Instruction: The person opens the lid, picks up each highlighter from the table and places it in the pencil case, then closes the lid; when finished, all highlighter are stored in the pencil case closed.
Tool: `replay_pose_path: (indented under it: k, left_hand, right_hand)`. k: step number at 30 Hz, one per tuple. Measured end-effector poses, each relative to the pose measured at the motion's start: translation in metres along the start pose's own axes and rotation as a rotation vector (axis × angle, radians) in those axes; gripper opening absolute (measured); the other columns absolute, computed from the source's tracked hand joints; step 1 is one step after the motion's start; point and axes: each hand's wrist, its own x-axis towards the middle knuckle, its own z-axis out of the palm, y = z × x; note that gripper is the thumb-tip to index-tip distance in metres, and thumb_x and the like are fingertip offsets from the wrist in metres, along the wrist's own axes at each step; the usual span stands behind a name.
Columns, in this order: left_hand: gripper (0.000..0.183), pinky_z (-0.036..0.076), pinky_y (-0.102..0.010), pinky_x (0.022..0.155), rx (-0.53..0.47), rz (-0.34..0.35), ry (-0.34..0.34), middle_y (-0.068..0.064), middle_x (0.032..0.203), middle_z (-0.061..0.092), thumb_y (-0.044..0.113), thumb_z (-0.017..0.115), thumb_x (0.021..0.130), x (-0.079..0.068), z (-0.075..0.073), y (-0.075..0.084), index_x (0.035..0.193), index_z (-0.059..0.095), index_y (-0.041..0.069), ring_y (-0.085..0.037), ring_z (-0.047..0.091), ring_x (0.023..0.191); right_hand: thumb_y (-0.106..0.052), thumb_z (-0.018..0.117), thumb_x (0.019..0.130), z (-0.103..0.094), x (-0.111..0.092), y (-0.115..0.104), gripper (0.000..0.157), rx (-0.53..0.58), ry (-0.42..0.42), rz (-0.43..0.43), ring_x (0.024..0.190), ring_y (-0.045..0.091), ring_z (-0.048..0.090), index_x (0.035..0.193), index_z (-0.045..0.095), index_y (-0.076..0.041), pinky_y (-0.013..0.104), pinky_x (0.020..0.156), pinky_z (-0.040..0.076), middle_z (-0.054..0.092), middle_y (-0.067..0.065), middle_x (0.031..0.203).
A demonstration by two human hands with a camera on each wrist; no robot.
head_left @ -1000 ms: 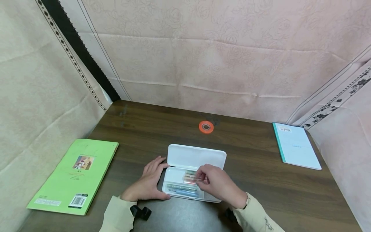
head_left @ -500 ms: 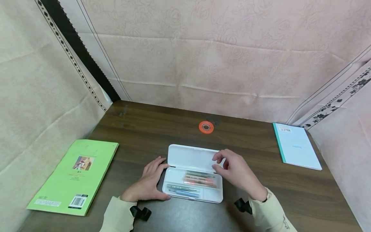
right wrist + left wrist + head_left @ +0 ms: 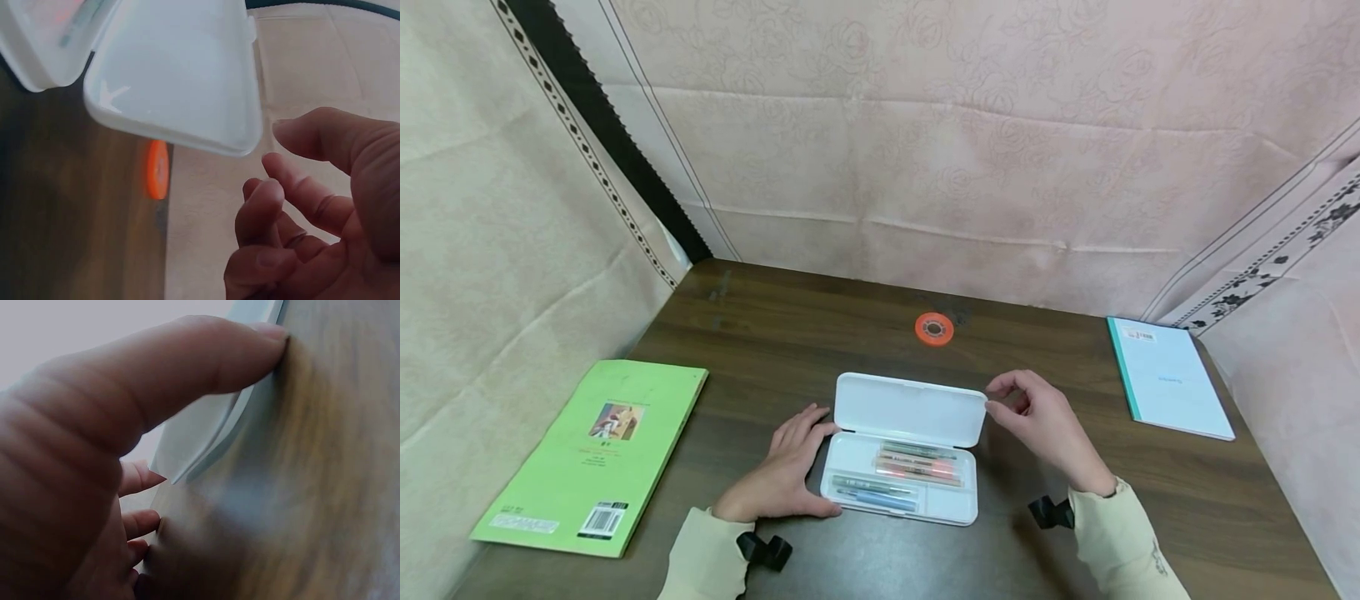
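Note:
A white pencil case (image 3: 946, 502) lies on the table with its lid (image 3: 902, 407) raised at the back. Inside it are several pens (image 3: 917, 463), some pinkish and brown in the rear part, and blue-green ones in front. My left hand (image 3: 782, 475) rests at the case's left side, thumb along the front edge and forefinger by the hinge corner, the other fingers extended on the table. At the lid's right edge is my right hand (image 3: 1041, 421), thumb and forefinger apart with nothing between them. The right wrist view shows its fingertips just off the lid's corner.
A green book (image 3: 602, 458) lies at the left of the table, a pale blue notebook (image 3: 1168, 379) at the far right. Behind the case sits an orange ring-shaped disc (image 3: 934, 329). Patterned cloth (image 3: 925, 167) hangs behind the table and along both sides.
My right hand has left the pens inside the case and moved right and back, past the lid to its right edge. The left hand and the case have stayed put.

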Motion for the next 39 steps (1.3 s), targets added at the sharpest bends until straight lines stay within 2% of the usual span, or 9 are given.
replay_pose_path:
  k: [6,11,22,34,39]
  left_hand:
    - [0.099,0.013,-0.061,0.113,0.001,-0.002,0.000,-0.017,0.158,0.024,0.051,0.086,0.064,0.000,0.000,0.000,0.142,0.040,0.013,-0.038,0.013,0.149]
    - [0.099,0.013,-0.060,0.113,0.001,-0.008,-0.005,-0.017,0.158,0.024,0.051,0.086,0.064,0.000,0.000,0.001,0.143,0.040,0.013,-0.037,0.012,0.150]
    - [0.099,0.012,-0.060,0.114,-0.017,-0.032,-0.019,-0.017,0.159,0.022,0.050,0.086,0.064,0.000,-0.001,0.002,0.143,0.039,0.012,-0.037,0.011,0.150]
    - [0.101,0.012,-0.060,0.114,-0.012,-0.040,-0.030,-0.017,0.159,0.021,0.050,0.087,0.064,0.001,-0.002,0.002,0.143,0.039,0.011,-0.036,0.010,0.150]
    - [0.100,0.011,-0.060,0.114,-0.010,-0.044,-0.030,-0.016,0.159,0.021,0.051,0.087,0.064,0.001,-0.002,0.003,0.142,0.040,0.009,-0.037,0.010,0.150]
  right_hand:
    - [-0.018,0.070,0.091,0.005,0.004,0.008,0.025,0.058,-0.046,0.044,0.080,0.020,0.055,0.114,0.063,-0.012,0.028,0.065,0.050,0.062,0.006,0.100]
    - [-0.019,0.068,0.093,0.008,0.007,0.011,0.019,0.087,-0.086,0.058,0.080,0.021,0.056,0.110,0.064,-0.012,0.029,0.066,0.050,0.063,0.005,0.095]
    - [-0.018,0.066,0.094,0.008,0.006,0.008,0.015,0.083,-0.098,0.075,0.079,0.022,0.054,0.108,0.065,-0.012,0.029,0.065,0.050,0.063,0.006,0.092]
    - [-0.031,0.064,0.096,0.003,-0.008,0.001,0.018,0.089,-0.111,0.068,0.074,0.019,0.054,0.105,0.067,-0.015,0.027,0.061,0.047,0.063,0.004,0.085]
    - [-0.033,0.066,0.095,0.002,-0.016,0.000,0.017,0.084,-0.159,0.014,0.070,0.016,0.054,0.100,0.068,-0.017,0.026,0.059,0.047,0.061,0.001,0.082]
